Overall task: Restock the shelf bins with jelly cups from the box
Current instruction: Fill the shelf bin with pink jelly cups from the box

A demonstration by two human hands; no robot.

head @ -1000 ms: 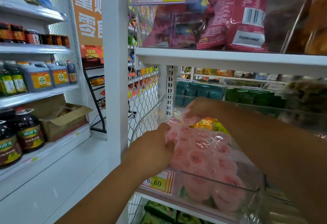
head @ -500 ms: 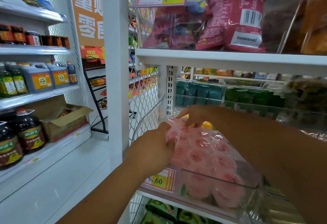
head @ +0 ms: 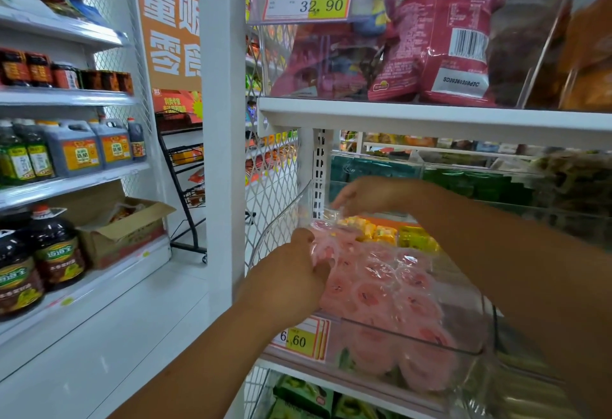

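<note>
That bag of pink jelly cups (head: 381, 289) lying in the clear shelf bin (head: 414, 336) looks light but floppy and slick, so I'd grab bunched film at the ends. The left hand (head: 289, 278) has a curled grip pinching the bag's near-left edge. The right hand (head: 374, 193) has fingertips on the far end, but I can't tell if they're pinching.
</note>
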